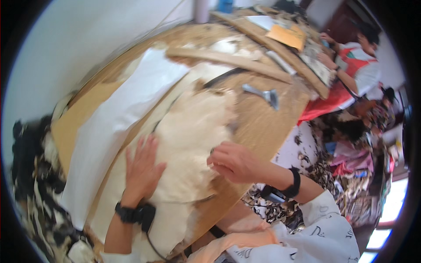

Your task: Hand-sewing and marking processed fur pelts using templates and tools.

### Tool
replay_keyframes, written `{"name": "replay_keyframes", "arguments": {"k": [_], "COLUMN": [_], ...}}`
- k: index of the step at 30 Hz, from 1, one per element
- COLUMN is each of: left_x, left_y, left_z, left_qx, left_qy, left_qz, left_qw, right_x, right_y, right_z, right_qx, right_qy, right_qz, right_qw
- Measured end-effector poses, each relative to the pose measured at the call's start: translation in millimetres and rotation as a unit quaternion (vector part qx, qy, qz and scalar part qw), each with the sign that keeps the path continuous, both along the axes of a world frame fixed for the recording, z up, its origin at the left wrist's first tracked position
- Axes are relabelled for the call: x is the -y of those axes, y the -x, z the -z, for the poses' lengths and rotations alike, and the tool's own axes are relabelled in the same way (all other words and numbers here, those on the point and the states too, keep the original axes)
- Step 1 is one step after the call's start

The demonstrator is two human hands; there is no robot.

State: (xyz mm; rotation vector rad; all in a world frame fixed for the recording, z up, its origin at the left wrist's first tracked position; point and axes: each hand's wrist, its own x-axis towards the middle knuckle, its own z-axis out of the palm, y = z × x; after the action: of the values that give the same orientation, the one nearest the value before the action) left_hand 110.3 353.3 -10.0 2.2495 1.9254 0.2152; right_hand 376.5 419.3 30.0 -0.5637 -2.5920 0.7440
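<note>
A cream-coloured hide with uneven edges lies across the wooden table, over another pale skin. My left hand rests flat on the left part of the hide, fingers spread. At the hide's right edge, my right hand is closed with its fingers curled in; what it grips, if anything, is hidden. Thin dark lines or cords run beside and below the hide. Beyond it lies a metal tool with a flared blade, next to a black curved strip.
A long white sheet covers tan board on the left. A wooden bar crosses the table's far part. Dark and white scraps pile at the left. Another person works at the far right, near a yellow-orange sheet.
</note>
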Motion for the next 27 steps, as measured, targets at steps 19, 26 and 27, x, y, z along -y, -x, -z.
{"name": "replay_keyframes", "arguments": {"k": [19,26,27], "left_x": [8,-14,-17], "left_y": [-4,-44,-45], "left_z": [-35,-58,-63], "left_qx": [-0.021,0.163,0.159], "left_qy": [0.129,-0.02,-0.021], "left_qz": [-0.08,-0.239,-0.252], "left_qw": [0.988,0.957,0.955], "right_x": [-332,-364,-358], "right_y": [-271,-312,-306], "right_z": [33,34,24], "right_qx": [0.157,0.278,0.273], "right_qy": [-0.087,-0.207,-0.208], "right_qz": [0.43,0.402,0.391], "right_qw": [0.885,0.847,0.854]}}
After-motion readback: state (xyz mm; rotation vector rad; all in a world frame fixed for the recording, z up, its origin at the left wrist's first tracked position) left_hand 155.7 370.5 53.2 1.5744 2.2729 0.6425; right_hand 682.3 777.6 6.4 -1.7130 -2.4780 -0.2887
